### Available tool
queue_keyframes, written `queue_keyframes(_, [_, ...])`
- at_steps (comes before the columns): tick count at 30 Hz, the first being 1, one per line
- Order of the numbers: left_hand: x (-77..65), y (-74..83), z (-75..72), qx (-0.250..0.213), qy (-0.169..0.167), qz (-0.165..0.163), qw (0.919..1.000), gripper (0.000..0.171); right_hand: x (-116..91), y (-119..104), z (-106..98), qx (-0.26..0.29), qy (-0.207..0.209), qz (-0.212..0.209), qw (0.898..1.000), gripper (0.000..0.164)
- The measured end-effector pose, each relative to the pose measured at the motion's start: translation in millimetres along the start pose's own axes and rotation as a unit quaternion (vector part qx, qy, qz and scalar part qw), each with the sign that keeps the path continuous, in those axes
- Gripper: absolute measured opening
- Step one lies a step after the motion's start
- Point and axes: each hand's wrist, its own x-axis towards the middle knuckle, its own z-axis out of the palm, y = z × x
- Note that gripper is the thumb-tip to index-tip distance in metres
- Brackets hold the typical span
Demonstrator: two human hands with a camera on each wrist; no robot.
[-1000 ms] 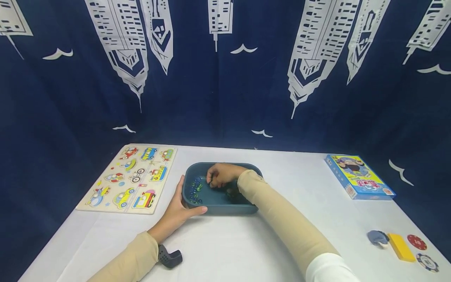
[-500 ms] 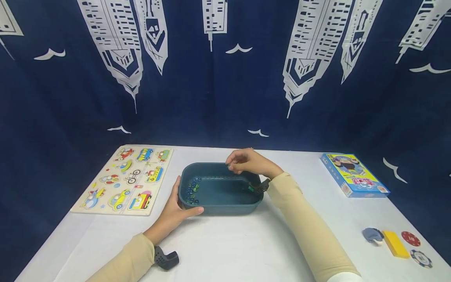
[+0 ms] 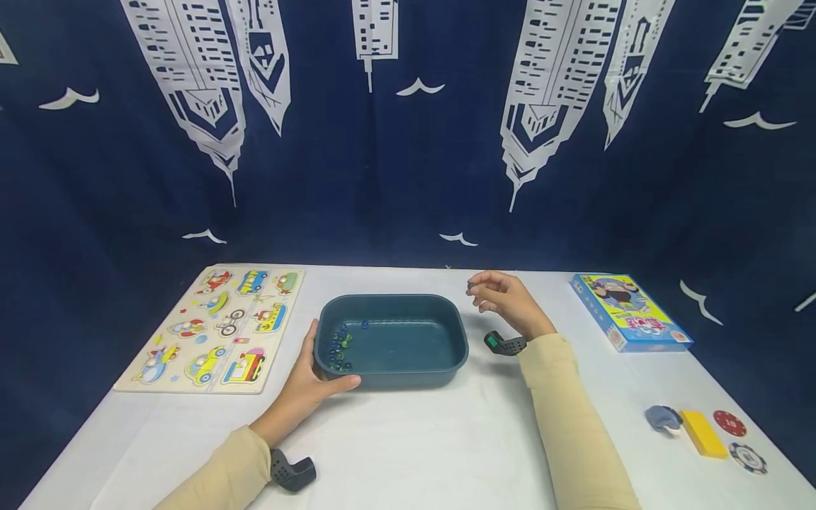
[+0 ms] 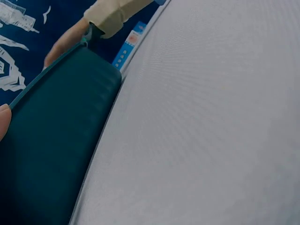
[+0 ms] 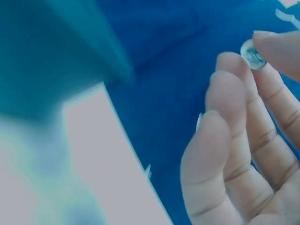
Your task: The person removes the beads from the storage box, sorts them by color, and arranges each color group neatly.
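A dark teal plastic bin stands on the table, with several blue and green glass marbles gathered at its left end. My left hand grips that end, thumb along the front wall and fingers at the left side. The left wrist view shows the bin's wall close up and one fingertip at its edge. To the right of the bin, my right hand is raised above the table. Between thumb and a fingertip it pinches a clear glass marble; the other fingers are loosely bent.
A wooden picture puzzle board lies at left. A blue and yellow box lies at back right. Nearer, at right, are a small grey-blue object, a yellow block, a red chip and a white-and-black chip.
My right hand has come up out of the bin and moved right, past its rim, carrying a marble. The left hand keeps its grip on the bin. The head view has shifted slightly.
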Motion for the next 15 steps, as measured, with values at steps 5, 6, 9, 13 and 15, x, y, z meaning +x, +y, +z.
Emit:
queue_keyframes(5, [-0.1, -0.1, -1.1, 0.008, 0.001, -0.004, 1.0000, 0.127, -1, 26, -14, -0.066, 0.009, 0.040, 0.997, 0.023])
queue_keyframes(6, [-0.1, 0.0, -1.1, 0.008, 0.000, -0.005, 1.0000, 0.127, -1, 32, -17, -0.080, 0.007, 0.045, 0.996, 0.024])
queue_keyframes(9, [0.1, 0.1, -0.8, 0.006, -0.001, -0.004, 1.0000, 0.127, -2, 45, -21, -0.111, -0.002, 0.062, 0.992, 0.025])
queue_keyframes(13, [-0.2, 0.2, -0.9, 0.002, 0.000, -0.002, 1.0000, 0.127, -6, 56, -24, -0.135, -0.007, 0.079, 0.988, 0.024])
queue_keyframes(15, [-0.1, 0.2, -1.2, 0.001, 0.000, -0.002, 1.0000, 0.127, -7, 59, -25, -0.148, -0.009, 0.076, 0.986, 0.024])
